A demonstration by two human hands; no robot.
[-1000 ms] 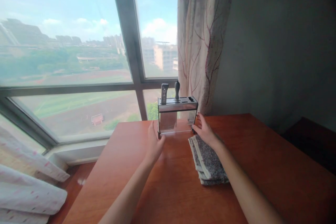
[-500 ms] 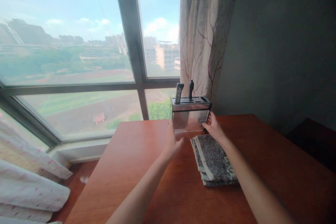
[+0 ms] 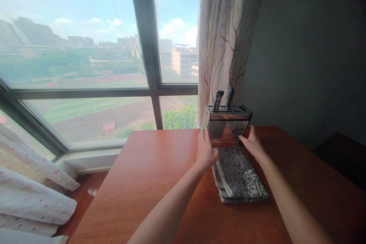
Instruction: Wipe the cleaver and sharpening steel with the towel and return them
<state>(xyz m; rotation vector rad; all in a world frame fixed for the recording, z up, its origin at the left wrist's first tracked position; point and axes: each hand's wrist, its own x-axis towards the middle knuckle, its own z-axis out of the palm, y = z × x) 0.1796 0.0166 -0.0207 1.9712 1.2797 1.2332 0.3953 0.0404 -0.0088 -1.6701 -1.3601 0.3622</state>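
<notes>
One reddish wooden bench (image 3: 160, 183) carries everything. At its far edge, by the curtain (image 3: 225, 34), stands one knife block (image 3: 228, 122) with a metal top and clear walls; it looks rigid, fairly heavy and smooth, so the two short sides seem the safest hold. Just in front lies one stack of folded grey cloths (image 3: 238, 171), soft and limp. The left hand (image 3: 206, 151) and right hand (image 3: 251, 143), fingers spread, press flat on the block's sides. Two dark handles (image 3: 223, 99) stick up from its slots.
</notes>
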